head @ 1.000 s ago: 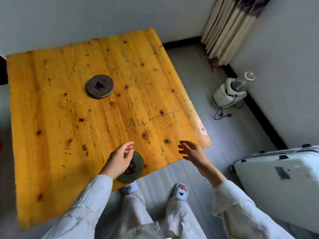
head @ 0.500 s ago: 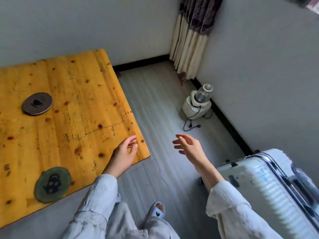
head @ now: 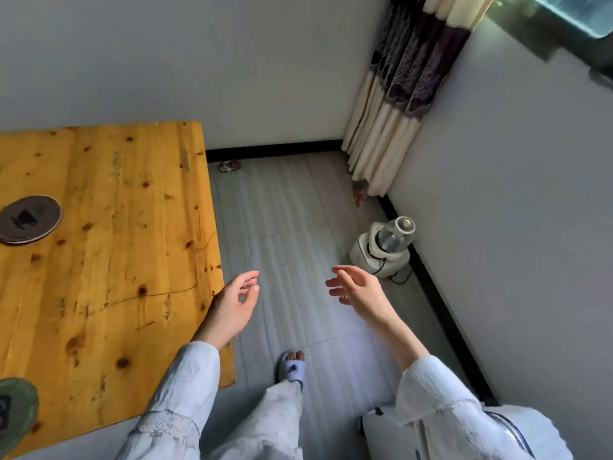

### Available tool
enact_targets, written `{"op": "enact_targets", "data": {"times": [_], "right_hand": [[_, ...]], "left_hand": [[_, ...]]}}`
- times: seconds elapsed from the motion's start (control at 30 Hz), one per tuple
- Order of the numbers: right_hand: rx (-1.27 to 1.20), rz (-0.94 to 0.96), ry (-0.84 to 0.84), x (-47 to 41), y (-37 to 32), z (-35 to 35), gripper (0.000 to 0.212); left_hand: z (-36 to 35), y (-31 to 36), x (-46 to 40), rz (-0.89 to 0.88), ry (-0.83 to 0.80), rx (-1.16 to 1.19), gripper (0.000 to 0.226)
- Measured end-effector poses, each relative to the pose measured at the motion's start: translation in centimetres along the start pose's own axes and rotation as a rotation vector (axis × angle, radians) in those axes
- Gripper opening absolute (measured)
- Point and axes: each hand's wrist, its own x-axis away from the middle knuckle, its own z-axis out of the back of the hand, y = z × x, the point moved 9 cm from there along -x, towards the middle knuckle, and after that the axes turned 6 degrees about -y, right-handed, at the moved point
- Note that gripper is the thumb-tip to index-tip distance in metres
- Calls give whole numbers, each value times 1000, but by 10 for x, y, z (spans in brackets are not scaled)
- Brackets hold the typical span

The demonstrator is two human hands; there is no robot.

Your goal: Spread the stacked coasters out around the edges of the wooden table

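Head view: grey plank floor (head: 298, 227) runs open from the table's right edge to the far wall and the curtain (head: 398, 104) in the corner. Wooden table (head: 109, 260) fills the left side, its right edge and near right corner in sight. White suitcase (head: 517, 436) low right, partly behind a sleeve. White appliance (head: 381, 252) with a cord sits by the right wall. Brown coaster stack (head: 30, 219) lies mid-table, cut by the left frame edge; green coaster (head: 15, 413) lies at the near edge, bottom left. Left hand (head: 230, 308) hangs at the table's right edge, fingers loosely curled, empty. Right hand (head: 360, 288) is over bare floor, fingers spread, empty
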Motion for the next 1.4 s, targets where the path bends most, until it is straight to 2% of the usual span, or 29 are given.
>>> {"op": "enact_targets", "data": {"times": [0.23, 0.43, 0.8, 1.1, 1.3, 1.4], "right_hand": [[144, 36, -71, -95, -60, 42, 26], [245, 57, -216, -161, -98, 26, 28], [465, 179, -654, -278, -179, -82, 29], [719, 277, -971, -315, -219, -173, 30], [877, 306, -1148, -301, -207, -260, 26], [970, 362, -1201, -294, -205, -305, 26]], "left_hand": [[-5, 25, -92, 46, 84, 41, 30], [24, 31, -122, 104, 219, 70, 30], [86, 0, -158, 365, 585, 225, 29], [94, -22, -151, 517, 818, 260, 29], [109, -57, -125, 622, 902, 127, 35], [123, -90, -118, 754, 861, 110, 48]]}}
